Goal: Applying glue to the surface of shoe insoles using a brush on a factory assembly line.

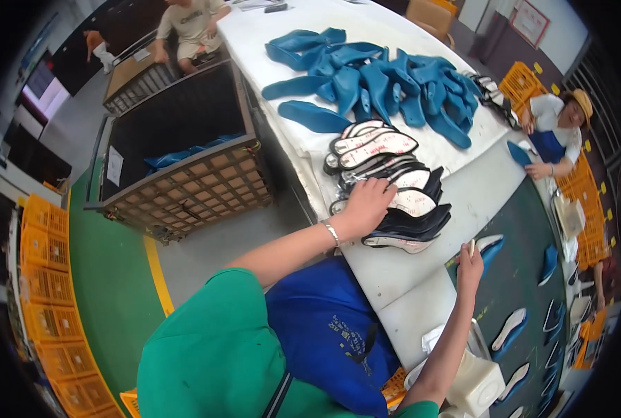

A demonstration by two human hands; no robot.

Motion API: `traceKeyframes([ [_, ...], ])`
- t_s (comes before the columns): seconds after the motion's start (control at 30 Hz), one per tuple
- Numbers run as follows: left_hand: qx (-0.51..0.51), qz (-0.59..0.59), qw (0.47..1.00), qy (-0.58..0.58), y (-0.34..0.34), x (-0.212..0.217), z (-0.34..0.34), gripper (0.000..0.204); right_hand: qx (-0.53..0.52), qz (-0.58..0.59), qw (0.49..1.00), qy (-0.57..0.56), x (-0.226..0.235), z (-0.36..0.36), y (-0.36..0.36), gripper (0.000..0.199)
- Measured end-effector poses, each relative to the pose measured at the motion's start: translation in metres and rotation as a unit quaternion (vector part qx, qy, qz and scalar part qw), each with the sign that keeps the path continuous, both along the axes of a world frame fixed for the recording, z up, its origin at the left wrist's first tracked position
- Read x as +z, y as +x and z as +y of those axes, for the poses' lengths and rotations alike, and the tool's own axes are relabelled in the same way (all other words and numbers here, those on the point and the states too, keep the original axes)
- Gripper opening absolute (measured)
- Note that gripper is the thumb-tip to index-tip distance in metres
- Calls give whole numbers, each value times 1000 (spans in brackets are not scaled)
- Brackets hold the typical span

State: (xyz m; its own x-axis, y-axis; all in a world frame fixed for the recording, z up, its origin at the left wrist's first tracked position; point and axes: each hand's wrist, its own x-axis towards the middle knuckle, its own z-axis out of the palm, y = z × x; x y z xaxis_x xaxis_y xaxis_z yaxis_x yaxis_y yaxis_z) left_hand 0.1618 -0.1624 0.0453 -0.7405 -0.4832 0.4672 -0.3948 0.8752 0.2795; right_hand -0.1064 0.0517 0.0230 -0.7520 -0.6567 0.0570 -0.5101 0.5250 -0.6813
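My left hand [369, 205] lies on a row of stacked black-and-white insoles [376, 144] with red marks, its fingers bent over one of them. Its thumb is mostly hidden. To the right, my right hand [469, 268] is closed in a pinch around a thin pale stick [472, 248]. Just beyond that hand, a blue shoe last [491, 256] with a white insole on it lies at the near edge of the dark green conveyor belt [470, 306]. Many loose blue shoe lasts [376, 83] are heaped on the white table [254, 42] beyond the stack.
A wheeled crate [185, 188] with blue lasts inside stands left of the table. Across the belt, a co-worker [557, 132] in a yellow hat handles a blue last. More lasts with insoles [510, 333] lie along the belt. A cream-coloured container [474, 383] sits by my right forearm.
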Motion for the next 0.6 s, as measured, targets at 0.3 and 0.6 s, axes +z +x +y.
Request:
traceKeyframes([
  [0.3, -35, 21, 999, 16, -3, -8, -12, 34, 47, 169, 984, -28, 51, 6, 64, 37],
  [0.6, -253, 242, 674, 650, -3, 13, 20, 38, -139, -94, 961, -218, 33, 131, 87, 28],
])
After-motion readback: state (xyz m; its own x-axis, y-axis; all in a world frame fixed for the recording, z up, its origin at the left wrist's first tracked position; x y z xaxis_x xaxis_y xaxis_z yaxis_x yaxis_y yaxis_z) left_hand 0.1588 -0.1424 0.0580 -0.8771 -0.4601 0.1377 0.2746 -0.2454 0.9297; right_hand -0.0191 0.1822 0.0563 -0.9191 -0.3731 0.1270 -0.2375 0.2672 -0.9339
